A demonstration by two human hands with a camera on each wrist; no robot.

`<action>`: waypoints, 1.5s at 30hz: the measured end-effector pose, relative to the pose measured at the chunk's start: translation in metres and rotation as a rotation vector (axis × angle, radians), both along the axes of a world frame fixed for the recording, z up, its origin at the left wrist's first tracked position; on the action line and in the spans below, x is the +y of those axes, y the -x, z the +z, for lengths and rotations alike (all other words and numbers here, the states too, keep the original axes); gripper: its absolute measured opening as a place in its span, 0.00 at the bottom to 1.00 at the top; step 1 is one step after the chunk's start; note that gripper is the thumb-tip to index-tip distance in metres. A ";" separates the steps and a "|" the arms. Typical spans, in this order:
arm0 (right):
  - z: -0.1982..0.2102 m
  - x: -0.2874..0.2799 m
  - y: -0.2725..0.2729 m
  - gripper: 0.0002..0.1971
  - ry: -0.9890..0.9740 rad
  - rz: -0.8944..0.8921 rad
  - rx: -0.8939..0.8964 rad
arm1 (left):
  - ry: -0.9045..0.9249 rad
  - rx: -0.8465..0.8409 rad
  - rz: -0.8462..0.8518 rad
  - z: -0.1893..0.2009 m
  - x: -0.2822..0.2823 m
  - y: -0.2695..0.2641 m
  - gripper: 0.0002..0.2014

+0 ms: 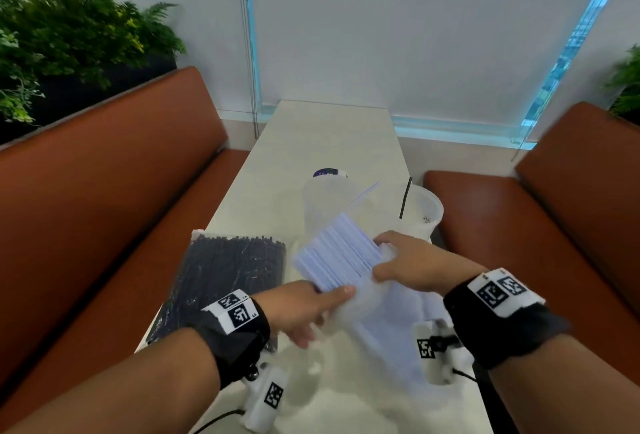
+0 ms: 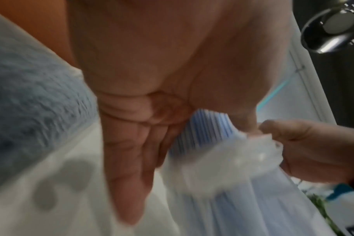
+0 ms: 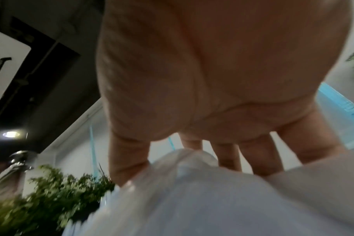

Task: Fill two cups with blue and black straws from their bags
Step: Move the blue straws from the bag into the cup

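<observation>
Pale blue straws: a fanned bundle of thin, light blue plastic straws [image 1: 341, 253] sticks out of the mouth of a clear, crinkly plastic bag [image 1: 388, 309], held low over the white table [image 1: 311, 142] just in front of the cups.
Left hand: the left hand [image 1: 301, 309] pinches the bare bundle between thumb and fingers; the left wrist view shows the same straws [image 2: 204, 127] against its fingers [image 2: 131, 167].
Right hand: the right hand [image 1: 408, 263] grips the bunched mouth of the bag [image 3: 192, 159] — it seems to hold the bag back while the straws come out.
Left cup: a tall, clear plastic cup [image 1: 325, 205] stands behind the bundle with one pale straw leaning in it, as far as the blur allows.
Right cup: a translucent white plastic cup [image 1: 424, 213] holds a single black straw [image 1: 405, 198].
Black straws: a flat clear bag packed with black straws [image 1: 225, 274] lies on the table's left side, and looks full.
Progress: early — each cup holds one straw at most, and nearly all the filling remains.
</observation>
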State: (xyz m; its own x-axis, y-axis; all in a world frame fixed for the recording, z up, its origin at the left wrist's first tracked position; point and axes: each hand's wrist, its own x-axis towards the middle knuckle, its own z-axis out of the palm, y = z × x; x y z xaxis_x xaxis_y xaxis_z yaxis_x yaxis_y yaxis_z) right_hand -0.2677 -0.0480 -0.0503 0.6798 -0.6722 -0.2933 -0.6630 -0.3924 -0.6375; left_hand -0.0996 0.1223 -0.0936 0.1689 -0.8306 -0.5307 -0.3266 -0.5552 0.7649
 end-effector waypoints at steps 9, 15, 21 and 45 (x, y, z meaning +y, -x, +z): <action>-0.060 0.033 -0.019 0.29 0.254 0.082 0.312 | 0.145 -0.823 -0.355 0.035 -0.001 -0.020 0.27; -0.065 0.031 -0.016 0.18 0.094 0.152 0.038 | 0.367 -0.869 -0.623 -0.025 -0.025 0.013 0.36; -0.069 0.019 0.003 0.25 0.335 0.006 0.465 | 0.279 -0.931 -0.652 -0.053 -0.030 0.002 0.38; -0.083 -0.001 -0.010 0.19 0.168 0.066 0.116 | 0.330 -1.015 -0.727 -0.021 -0.078 0.017 0.17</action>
